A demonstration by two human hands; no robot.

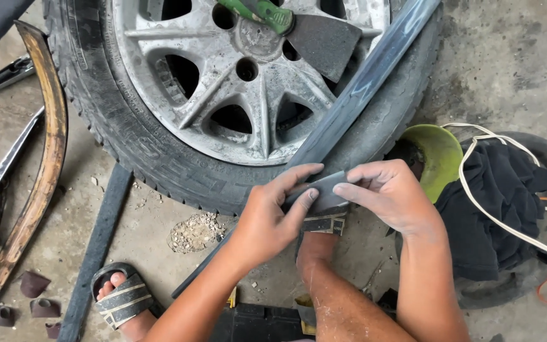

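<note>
1. forearms fill the bottom of the view; a knee rises between them, and a sandalled foot [123,304] rests on the concrete floor [508,57] to the left.
2. left hand [272,218]: fingers curled closed around a folded piece of grey sandpaper [326,193], thumb lying along its near edge, index stretched over the top.
3. right hand [392,193]: fingers flattened and pressed together on the same sandpaper from the other side, pinning it down on the trim strip [362,88].
4. that long grey strip runs diagonally, its upper part leaning on the tyre [128,136] of a wheel lying flat, its lower end passing under both hands toward the floor.
5. judgement on doing this well: keep the paper flat to the strip's curve, press evenly with both hands, stroke along the length rather than across, and let the tyre and knee steady the piece so it does not flex.
6. around: a green-handled scraper [305,31] lies on the alloy rim [248,82]; a green bowl [441,155] and dark cloth [495,202] sit to the right; a curved rusty strip [49,152] and used sandpaper scraps [33,285] lie left.
</note>
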